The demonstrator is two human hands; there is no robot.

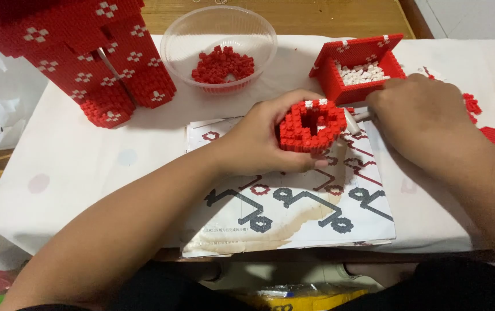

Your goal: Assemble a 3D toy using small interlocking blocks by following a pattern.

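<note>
My left hand grips a small hollow assembly of red micro bricks with a few white ones on its top edge, held above a printed instruction sheet. My right hand rests just to the right of it, fingers curled, and a thin white tool shows between the hand and the assembly. Whether the right hand pinches a brick is hidden.
A clear plastic bowl holds several loose red bricks. A red brick box filled with white bricks stands behind my right hand. A large red and white brick figure stands at the back left. Loose red pieces lie at the right.
</note>
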